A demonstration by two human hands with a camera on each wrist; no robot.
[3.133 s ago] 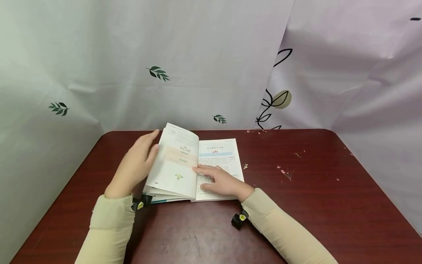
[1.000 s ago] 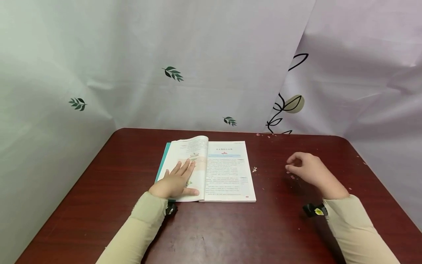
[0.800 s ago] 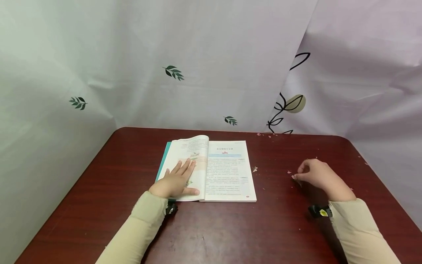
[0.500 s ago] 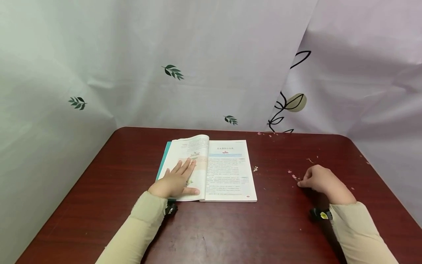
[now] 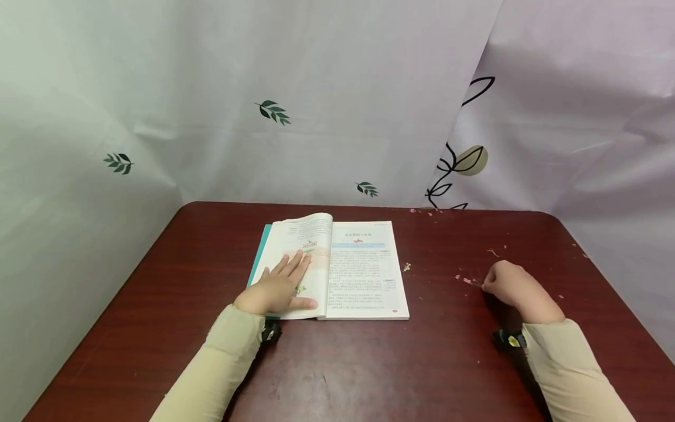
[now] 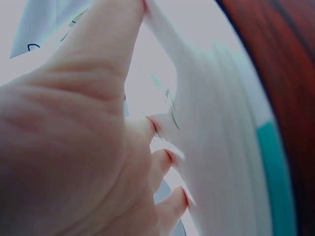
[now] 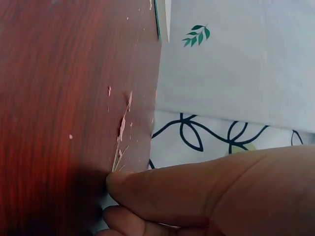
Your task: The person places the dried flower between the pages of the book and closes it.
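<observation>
An open book [image 5: 364, 281] with a teal cover lies on the dark red table. My left hand [image 5: 276, 290] rests on its left page, fingers spread and straight. In the left wrist view, the fingertips of the left hand [image 6: 74, 132] touch the page, with the page edges beside them. To the right of the book, my right hand [image 5: 519, 290] is low over the table. Its thumb and fingers pinch the thin stems of a small dried pink flower sprig [image 5: 466, 281]. The right wrist view shows the sprig [image 7: 121, 129] reaching out from the fingertips, its pink heads pointing away.
A small pale dried flower [image 5: 406, 267] lies just right of the book. A thin dried stem [image 5: 493, 253] and pink petal bits [image 5: 429, 214] are scattered on the table [image 5: 369, 369]. A white curtain [image 5: 327, 105] with leaf prints hangs behind the table.
The raised left page has come down, and my left hand has moved onto it. My right hand has left the book, gone right, and closed its fingertips on the sprig's stems.
</observation>
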